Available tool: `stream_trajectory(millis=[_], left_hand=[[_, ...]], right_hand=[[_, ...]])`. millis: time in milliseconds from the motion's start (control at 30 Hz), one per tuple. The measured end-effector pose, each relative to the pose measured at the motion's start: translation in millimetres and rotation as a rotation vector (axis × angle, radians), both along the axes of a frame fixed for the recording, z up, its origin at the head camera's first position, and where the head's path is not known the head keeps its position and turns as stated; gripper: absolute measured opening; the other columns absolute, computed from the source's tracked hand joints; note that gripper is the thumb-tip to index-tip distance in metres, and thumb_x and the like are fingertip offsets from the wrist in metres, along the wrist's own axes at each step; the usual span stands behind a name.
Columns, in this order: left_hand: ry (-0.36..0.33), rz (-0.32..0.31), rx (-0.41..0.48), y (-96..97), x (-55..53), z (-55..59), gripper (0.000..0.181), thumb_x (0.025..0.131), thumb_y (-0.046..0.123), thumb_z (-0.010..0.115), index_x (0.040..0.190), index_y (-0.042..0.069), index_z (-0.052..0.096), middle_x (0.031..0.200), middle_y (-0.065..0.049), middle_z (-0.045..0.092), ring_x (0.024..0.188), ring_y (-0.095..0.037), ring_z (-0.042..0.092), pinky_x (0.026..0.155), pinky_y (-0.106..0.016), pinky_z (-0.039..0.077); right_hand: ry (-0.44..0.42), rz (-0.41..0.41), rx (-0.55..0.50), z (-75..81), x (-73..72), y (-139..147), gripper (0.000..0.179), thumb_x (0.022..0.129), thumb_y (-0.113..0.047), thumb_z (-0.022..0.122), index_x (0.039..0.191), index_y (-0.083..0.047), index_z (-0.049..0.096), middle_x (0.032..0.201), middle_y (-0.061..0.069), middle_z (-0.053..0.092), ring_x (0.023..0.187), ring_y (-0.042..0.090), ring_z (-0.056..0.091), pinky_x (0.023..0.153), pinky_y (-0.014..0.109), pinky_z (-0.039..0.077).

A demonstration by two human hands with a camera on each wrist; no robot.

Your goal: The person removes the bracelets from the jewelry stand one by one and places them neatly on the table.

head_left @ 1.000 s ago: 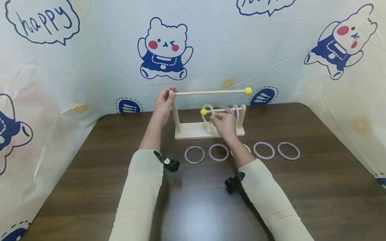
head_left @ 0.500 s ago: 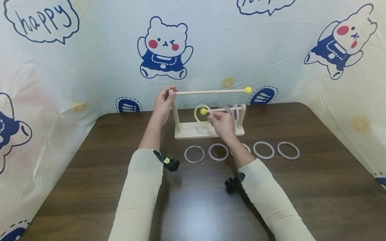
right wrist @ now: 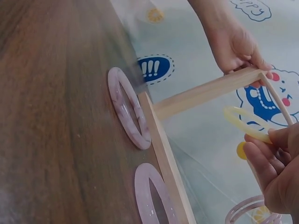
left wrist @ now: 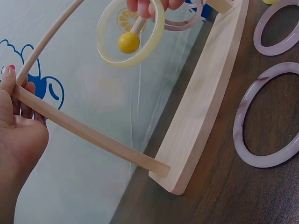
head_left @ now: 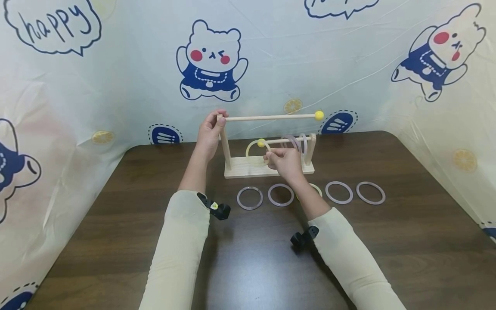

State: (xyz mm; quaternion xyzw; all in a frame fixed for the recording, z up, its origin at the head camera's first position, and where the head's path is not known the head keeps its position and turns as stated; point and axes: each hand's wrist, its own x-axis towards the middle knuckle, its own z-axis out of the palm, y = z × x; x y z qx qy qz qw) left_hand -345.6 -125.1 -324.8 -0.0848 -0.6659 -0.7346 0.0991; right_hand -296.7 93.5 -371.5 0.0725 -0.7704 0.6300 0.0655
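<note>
A: Toward worktop's (head_left: 248, 258) far edge?
B: One stand (head_left: 248, 172); two rods (head_left: 271, 117); two balls (head_left: 319, 115); four loose purple rings (head_left: 280, 205); one loose yellow ring (head_left: 317, 188).
A: Raised?
B: One held yellow ring (left wrist: 122, 62); threaded purple rings (left wrist: 183, 26), at least two.

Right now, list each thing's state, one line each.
Left grip: holding the tall post
Right grip: pinching pale yellow ring
Pale yellow ring: held off the table
Stand: upright on the table
Upper rod: bare
Lower rod: carrying lilac rings
Four lilac table rings: lying flat
Yellow table ring: flat, partly hidden
</note>
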Motion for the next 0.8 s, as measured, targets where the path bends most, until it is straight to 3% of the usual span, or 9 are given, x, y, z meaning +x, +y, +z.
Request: stream_trajectory(millis=[200,367,633,800], left_hand=[[-0.001,0.005,-0.009,0.7,0.5,0.7,0.037,0.091,0.023,0.053,0.123,0.005,0.051,0.119,-0.004,0.054,0.116,-0.016,0.042,0.102,-0.031,0.028],[0.012,-0.004,0.005,0.6,0.5,0.1,0.037,0.092,0.022,0.053,0.123,0.002,0.050,0.118,-0.005,0.054,0.116,-0.017,0.042,0.102,-0.031,0.028],[0.013,-0.008,0.014,-0.1,0.2,0.1,0.028,0.091,0.022,0.053,0.117,0.010,0.055,0.120,-0.006,0.053,0.116,-0.017,0.041,0.102,-0.030,0.028],[0.014,-0.006,0.012,-0.3,0.3,-0.3,0.030,0.091,0.023,0.054,0.118,0.009,0.055,0.118,-0.004,0.054,0.116,-0.016,0.042,0.102,-0.030,0.028]], right_hand=[[-0.084,0.038,-0.037,-0.2,7.3,2.0,0.020,0.089,-0.007,0.061,0.101,0.008,0.066,0.086,0.018,0.068,0.061,0.013,0.066,0.062,0.028,0.053],[-0.109,0.085,-0.023,-4.2,12.9,2.7,0.019,0.088,-0.006,0.062,0.098,0.010,0.067,0.081,0.017,0.069,0.059,0.019,0.066,0.062,0.034,0.054],[-0.224,0.202,-0.135,-12.9,17.7,1.9,0.023,0.087,0.002,0.059,0.102,0.019,0.059,0.076,0.021,0.067,0.052,0.010,0.062,0.057,0.027,0.053],[-0.251,0.248,-0.096,-14.0,20.3,1.2,0.023,0.087,0.000,0.059,0.100,0.019,0.060,0.076,0.021,0.067,0.052,0.010,0.062,0.056,0.026,0.053]])
